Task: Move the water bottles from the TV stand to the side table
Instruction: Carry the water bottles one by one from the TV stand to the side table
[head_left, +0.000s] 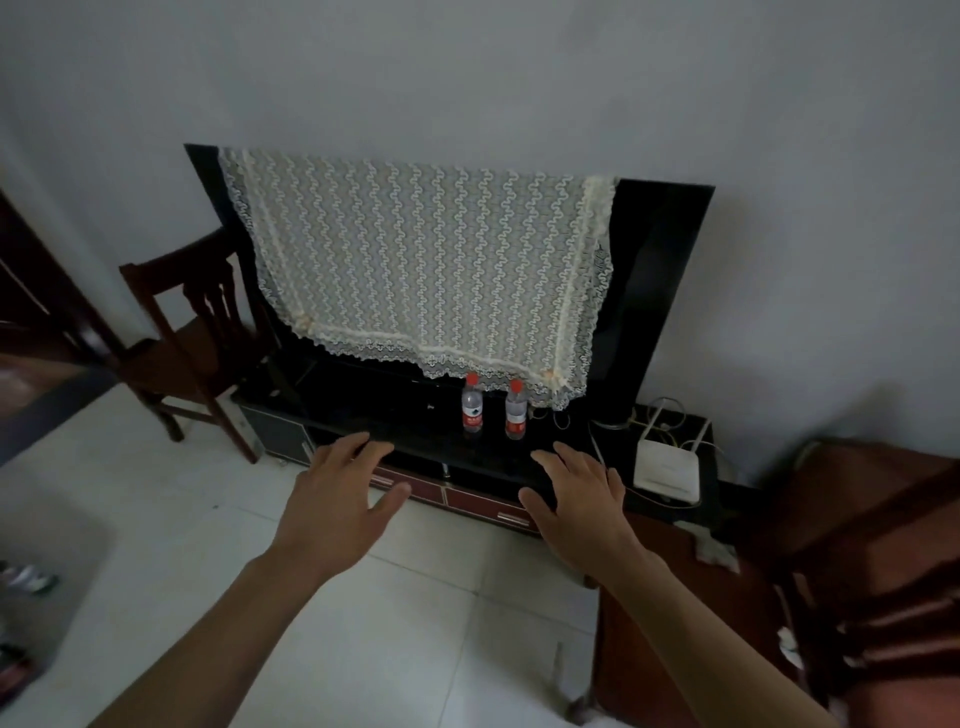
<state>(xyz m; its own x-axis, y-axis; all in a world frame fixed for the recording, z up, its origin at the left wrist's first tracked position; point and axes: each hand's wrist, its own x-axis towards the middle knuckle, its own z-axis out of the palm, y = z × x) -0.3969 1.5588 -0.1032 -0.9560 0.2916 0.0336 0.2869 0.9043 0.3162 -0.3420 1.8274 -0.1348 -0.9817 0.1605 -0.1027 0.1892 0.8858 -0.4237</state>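
Observation:
Two clear water bottles with red caps and red labels stand upright side by side on the black TV stand (405, 415), the left bottle (471, 404) and the right bottle (515, 410), just below the hanging lace cloth. My left hand (337, 488) reaches forward, fingers spread, empty, short of the stand's front edge and left of the bottles. My right hand (587, 499) is also open and empty, in front of the stand and slightly right of the bottles. A dark red side table (670, 623) sits low at the right, under my right forearm.
A TV (654, 291) draped with a lace cloth (426, 265) stands on the stand. A white router (670, 467) with cables lies at the stand's right end. A wooden chair (192, 338) is at the left, another dark chair (883, 597) at the right. White tiled floor lies below.

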